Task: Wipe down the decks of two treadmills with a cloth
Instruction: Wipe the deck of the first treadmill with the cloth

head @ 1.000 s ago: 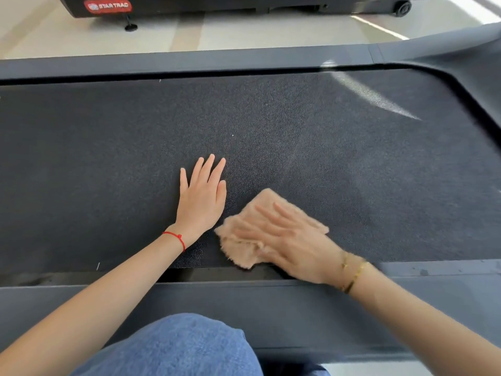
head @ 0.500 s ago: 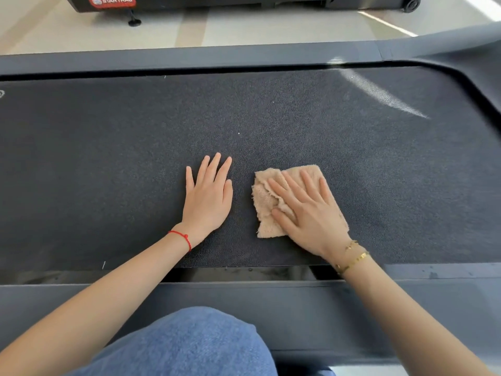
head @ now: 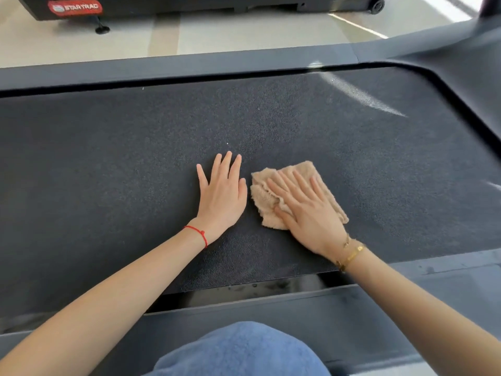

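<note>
R hand (head: 306,213) is pressing flat, fingers straight & slightly spread, on the cloth (head: 292,172), which is lying mid-belt (head: 108,158) on the near treadmill. L hand (head: 221,194) is resting flat on the belt just beside the cloth, fingers straight, holding nothing. A 2nd treadmill (head: 162,4) is sitting across the floor.

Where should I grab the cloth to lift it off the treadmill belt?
Probably the bunched left edge of the cloth, pinched from the left. It stands raised in folds beside the right hand, while the rest lies flat on the belt under the fingers.
</note>
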`<state>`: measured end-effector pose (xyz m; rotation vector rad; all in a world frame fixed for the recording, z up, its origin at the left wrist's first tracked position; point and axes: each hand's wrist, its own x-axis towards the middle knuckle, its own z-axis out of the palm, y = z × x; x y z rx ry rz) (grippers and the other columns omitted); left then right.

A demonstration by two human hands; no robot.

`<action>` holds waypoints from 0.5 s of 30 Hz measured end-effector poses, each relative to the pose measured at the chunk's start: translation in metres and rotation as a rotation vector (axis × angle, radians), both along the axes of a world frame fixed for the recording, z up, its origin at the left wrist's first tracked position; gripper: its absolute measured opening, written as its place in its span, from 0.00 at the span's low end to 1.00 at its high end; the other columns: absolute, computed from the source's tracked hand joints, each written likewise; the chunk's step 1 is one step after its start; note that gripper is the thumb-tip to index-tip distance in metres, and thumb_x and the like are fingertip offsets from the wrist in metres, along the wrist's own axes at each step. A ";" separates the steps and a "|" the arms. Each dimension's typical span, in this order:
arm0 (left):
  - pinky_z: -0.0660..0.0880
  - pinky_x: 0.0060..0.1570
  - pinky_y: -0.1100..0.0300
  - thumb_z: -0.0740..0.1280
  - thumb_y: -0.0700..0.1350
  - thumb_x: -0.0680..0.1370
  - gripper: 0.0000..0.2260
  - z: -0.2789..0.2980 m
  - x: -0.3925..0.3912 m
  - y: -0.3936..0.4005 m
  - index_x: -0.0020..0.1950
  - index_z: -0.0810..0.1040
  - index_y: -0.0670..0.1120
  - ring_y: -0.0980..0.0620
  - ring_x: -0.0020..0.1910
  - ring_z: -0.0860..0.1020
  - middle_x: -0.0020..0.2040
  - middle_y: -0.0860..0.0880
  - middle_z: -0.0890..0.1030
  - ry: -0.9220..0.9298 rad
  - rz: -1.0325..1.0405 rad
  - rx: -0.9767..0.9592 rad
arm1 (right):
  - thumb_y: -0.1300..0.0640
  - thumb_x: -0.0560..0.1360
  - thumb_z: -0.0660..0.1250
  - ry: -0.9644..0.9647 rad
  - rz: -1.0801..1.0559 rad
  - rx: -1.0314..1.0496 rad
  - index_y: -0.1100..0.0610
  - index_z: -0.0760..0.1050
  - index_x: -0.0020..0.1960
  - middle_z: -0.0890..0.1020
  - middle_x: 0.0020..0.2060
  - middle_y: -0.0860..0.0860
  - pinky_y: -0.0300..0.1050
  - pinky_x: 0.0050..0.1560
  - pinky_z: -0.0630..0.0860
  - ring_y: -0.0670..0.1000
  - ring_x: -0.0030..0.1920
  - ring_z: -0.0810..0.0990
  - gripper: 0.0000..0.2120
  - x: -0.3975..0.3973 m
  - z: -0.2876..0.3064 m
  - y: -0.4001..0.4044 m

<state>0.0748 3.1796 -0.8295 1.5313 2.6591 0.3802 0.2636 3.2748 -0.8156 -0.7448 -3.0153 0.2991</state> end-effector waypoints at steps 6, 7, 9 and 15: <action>0.43 0.75 0.35 0.51 0.50 0.84 0.25 0.009 0.007 0.035 0.81 0.52 0.47 0.47 0.80 0.47 0.81 0.47 0.52 -0.050 -0.058 0.001 | 0.46 0.84 0.48 -0.039 -0.049 0.007 0.46 0.46 0.79 0.48 0.79 0.43 0.48 0.78 0.37 0.49 0.79 0.42 0.26 0.016 0.008 0.004; 0.43 0.75 0.35 0.51 0.50 0.84 0.25 0.010 0.008 0.040 0.81 0.52 0.47 0.47 0.80 0.47 0.81 0.47 0.52 -0.045 -0.065 0.000 | 0.46 0.84 0.48 -0.048 -0.086 0.015 0.47 0.46 0.79 0.48 0.79 0.43 0.48 0.78 0.37 0.49 0.79 0.42 0.26 0.020 0.008 0.009; 0.43 0.75 0.35 0.50 0.50 0.84 0.25 0.011 0.011 0.053 0.81 0.52 0.47 0.47 0.80 0.47 0.81 0.47 0.52 -0.036 -0.070 0.000 | 0.45 0.83 0.47 -0.052 -0.175 0.024 0.47 0.46 0.79 0.49 0.79 0.43 0.51 0.78 0.41 0.51 0.79 0.44 0.26 0.026 0.009 0.021; 0.43 0.75 0.35 0.50 0.50 0.84 0.25 0.004 0.029 0.104 0.81 0.51 0.47 0.47 0.80 0.47 0.81 0.47 0.52 -0.016 -0.082 0.004 | 0.40 0.80 0.40 0.004 -0.289 0.048 0.47 0.48 0.79 0.52 0.79 0.44 0.52 0.78 0.44 0.53 0.79 0.47 0.29 0.043 0.001 0.077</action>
